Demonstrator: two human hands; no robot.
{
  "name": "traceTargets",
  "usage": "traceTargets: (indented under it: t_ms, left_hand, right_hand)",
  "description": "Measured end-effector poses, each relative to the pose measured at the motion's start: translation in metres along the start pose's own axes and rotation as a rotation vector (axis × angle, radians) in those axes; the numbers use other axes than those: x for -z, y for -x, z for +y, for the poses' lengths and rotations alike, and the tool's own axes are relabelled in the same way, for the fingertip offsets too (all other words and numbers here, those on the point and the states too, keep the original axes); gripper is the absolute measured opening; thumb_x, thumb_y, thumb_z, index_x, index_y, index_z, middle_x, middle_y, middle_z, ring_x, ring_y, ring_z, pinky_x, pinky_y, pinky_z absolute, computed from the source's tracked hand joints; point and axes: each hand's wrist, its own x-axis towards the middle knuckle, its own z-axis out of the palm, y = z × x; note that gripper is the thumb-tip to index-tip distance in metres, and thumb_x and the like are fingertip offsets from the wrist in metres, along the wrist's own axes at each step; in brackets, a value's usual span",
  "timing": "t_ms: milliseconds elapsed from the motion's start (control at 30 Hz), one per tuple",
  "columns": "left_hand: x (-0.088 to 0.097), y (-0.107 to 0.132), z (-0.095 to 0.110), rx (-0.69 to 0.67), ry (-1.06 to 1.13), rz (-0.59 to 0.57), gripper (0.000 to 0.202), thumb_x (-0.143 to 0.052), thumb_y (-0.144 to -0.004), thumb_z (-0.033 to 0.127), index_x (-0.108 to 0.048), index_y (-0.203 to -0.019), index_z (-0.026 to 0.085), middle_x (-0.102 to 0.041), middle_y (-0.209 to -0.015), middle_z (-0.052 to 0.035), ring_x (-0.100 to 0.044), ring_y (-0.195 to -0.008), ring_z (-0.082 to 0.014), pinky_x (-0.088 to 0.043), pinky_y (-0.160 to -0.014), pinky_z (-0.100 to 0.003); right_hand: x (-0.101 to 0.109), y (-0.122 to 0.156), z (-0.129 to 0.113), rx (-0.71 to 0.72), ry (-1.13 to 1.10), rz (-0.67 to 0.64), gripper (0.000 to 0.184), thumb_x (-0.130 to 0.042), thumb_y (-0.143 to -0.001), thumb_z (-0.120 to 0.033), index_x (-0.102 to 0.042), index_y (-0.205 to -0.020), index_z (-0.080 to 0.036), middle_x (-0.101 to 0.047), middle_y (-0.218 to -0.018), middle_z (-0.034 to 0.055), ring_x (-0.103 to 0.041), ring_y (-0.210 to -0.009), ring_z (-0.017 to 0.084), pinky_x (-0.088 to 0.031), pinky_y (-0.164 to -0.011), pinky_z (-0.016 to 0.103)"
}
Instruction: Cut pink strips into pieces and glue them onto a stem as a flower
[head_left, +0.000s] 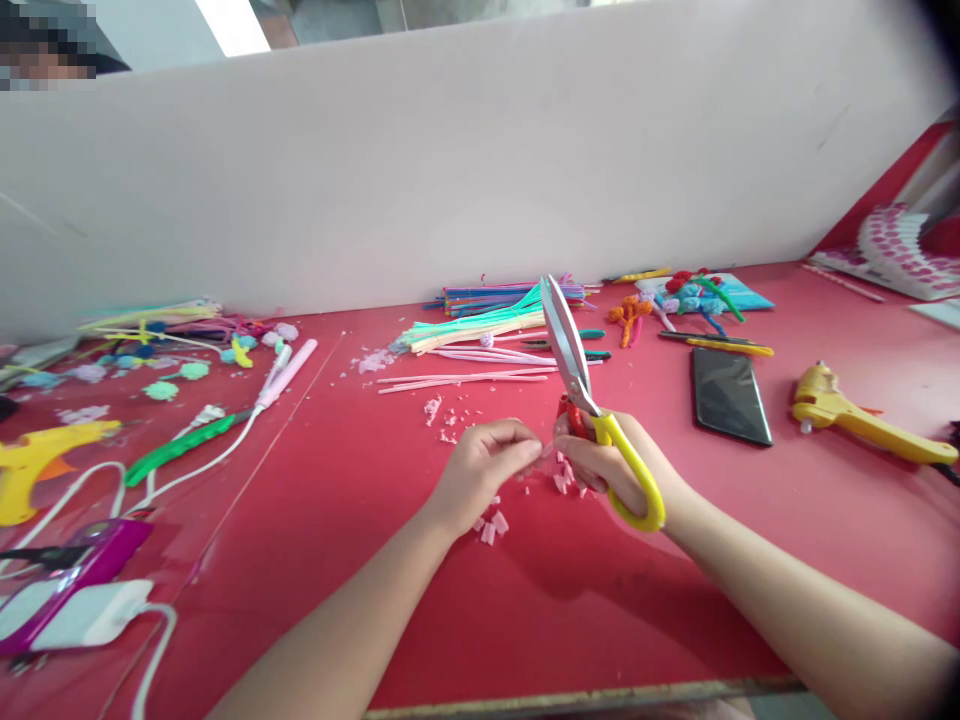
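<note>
we grip silver-bladed scissors (579,388) in our right hand (600,462) above the red table (465,640), tips pointing away, handles yellow and red, our left hand (480,468) pinched at the fingertips, anything between too small to tell

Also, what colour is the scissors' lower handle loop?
The lower handle loop is yellow; best seen in the head view.

A panel (450,180) stands along the back of the surface (315,520). Before it, at the middle, lie stems (480,325). In front of these are the left hand (484,465) and right hand (607,465), the scissors (576,375) in the right; scraps (491,527) lie near both. Right of them lies a phone (731,396), craft pieces (686,283) behind it, a glue gun (862,415) farther right. Another glue gun (45,465) lies far left.
</note>
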Motion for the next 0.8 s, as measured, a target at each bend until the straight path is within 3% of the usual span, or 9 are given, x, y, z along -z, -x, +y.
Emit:
traceTargets:
  t_ms: [133,233,367,567,800]
  left_hand:
    - [-0.0017,-0.0014,-0.0041,0.280,0.397,-0.145,0.026,-0.050,-0.076,0.032,-0.064,-0.070,0.011,-0.059,-0.067,-0.0078,-0.049,-0.055,-0.0115,-0.036,-0.051,-0.024]
    - [-0.0021,-0.0014,-0.0053,0.327,0.481,-0.146,0.016,-0.056,-0.071,0.024,-0.064,-0.066,0.011,-0.058,-0.063,-0.0060,-0.047,-0.053,-0.0095,-0.033,-0.049,-0.022]
    - [-0.0002,-0.0015,-0.0037,0.279,0.429,-0.106,0.009,-0.056,-0.070,0.017,-0.061,-0.066,0.012,-0.054,-0.060,-0.0020,-0.043,-0.050,-0.0068,-0.032,-0.049,-0.020]
    - [-0.0010,-0.0012,0.0008,0.088,0.072,0.002,0.014,-0.054,-0.075,0.024,-0.059,-0.067,0.014,-0.051,-0.059,0.0011,-0.044,-0.055,-0.0082,-0.035,-0.056,-0.022]
    - [-0.0060,0.0004,0.0026,0.005,-0.106,0.017,0.013,-0.058,-0.072,0.028,-0.062,-0.068,0.016,-0.056,-0.067,-0.0010,-0.052,-0.066,-0.0135,-0.039,-0.063,-0.024]
  right_hand:
    - [-0.0007,0.0013,0.0016,0.027,-0.037,-0.060,0.013,-0.046,-0.074,-0.026,-0.048,-0.063,-0.019,-0.046,-0.045,-0.0060,-0.047,-0.043,0.009,-0.038,-0.045,0.020]
    - [-0.0007,0.0019,0.0035,0.023,0.004,-0.065,0.014,-0.047,-0.074,-0.029,-0.049,-0.066,-0.019,-0.047,-0.046,-0.0054,-0.046,-0.043,0.010,-0.038,-0.044,0.020]
    - [0.0001,0.0016,0.0035,0.024,0.027,-0.056,0.015,-0.047,-0.075,-0.031,-0.052,-0.069,-0.019,-0.046,-0.045,-0.0060,-0.044,-0.042,0.009,-0.036,-0.044,0.020]
    - [0.0004,0.0003,0.0030,-0.001,0.039,-0.002,0.014,-0.048,-0.073,-0.028,-0.050,-0.063,-0.018,-0.043,-0.039,-0.0074,-0.042,-0.038,0.008,-0.035,-0.042,0.019]
    - [0.0006,0.0007,0.0094,0.012,0.084,-0.027,0.013,-0.044,-0.074,-0.028,-0.050,-0.068,-0.019,-0.054,-0.051,-0.0030,-0.049,-0.044,0.010,-0.037,-0.043,0.020]
